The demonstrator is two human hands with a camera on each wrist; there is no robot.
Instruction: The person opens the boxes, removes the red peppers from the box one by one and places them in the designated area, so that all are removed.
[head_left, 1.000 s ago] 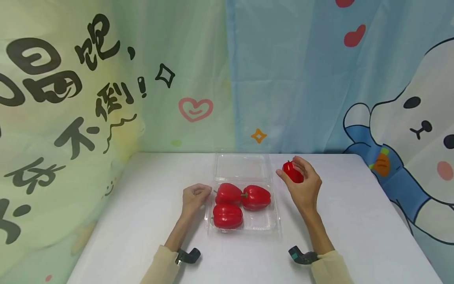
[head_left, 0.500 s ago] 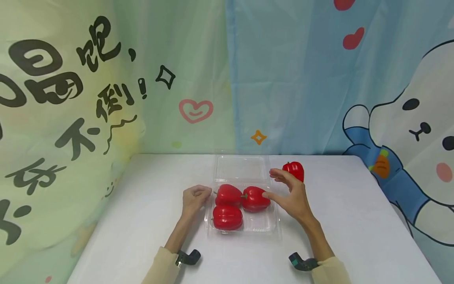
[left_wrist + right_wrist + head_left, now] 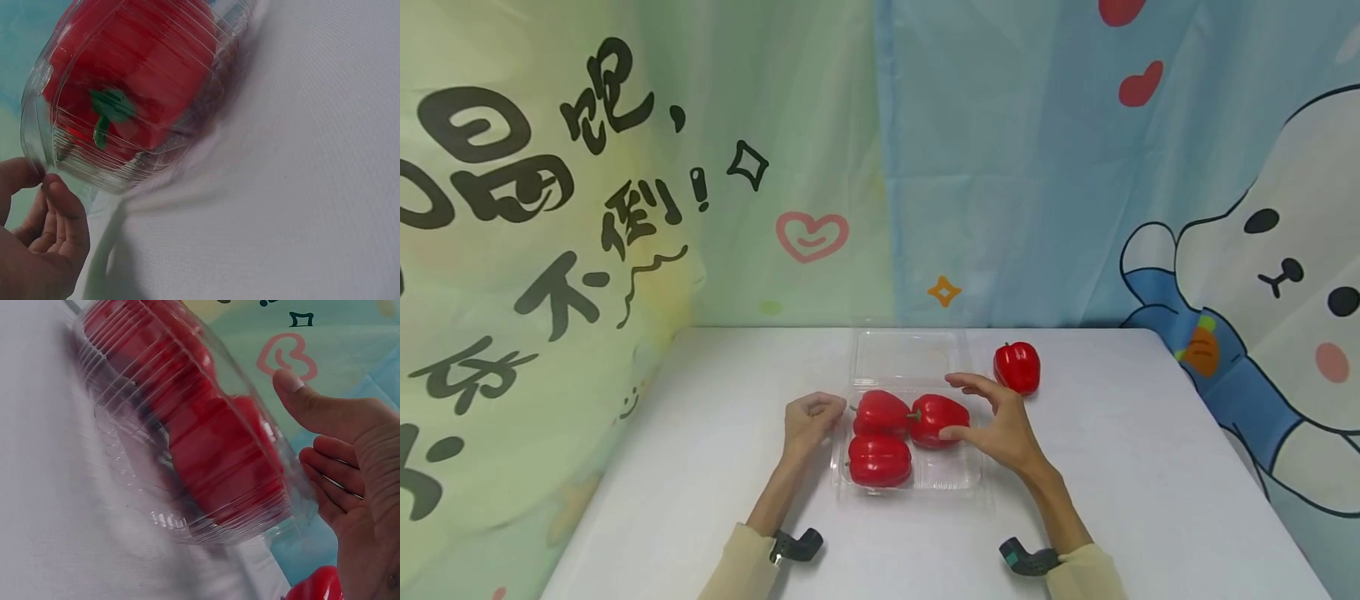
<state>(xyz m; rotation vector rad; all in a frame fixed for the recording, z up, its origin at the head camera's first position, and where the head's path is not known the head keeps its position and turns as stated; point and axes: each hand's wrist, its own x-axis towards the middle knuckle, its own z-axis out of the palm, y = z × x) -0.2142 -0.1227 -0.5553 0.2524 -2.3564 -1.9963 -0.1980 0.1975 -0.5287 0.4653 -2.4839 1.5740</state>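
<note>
Backdrop (image 3: pixel 550 208): "不倒!" | left hand (image 3: pixel 808 421) pinches clamshell (image 3: pixel 955 475) rim | right hand (image 3: pixel 1000 421) released, over peppers (image 3: pixel 936 417)

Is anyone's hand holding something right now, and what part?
The left hand pinches the clear plastic box at its left rim. The right hand holds nothing, open over the peppers.

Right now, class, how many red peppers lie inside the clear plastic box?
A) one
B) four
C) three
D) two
C: the head view shows three red peppers inside the clear plastic box, namely one, a second and a third, while a fourth pepper stands outside it on the table.
</note>
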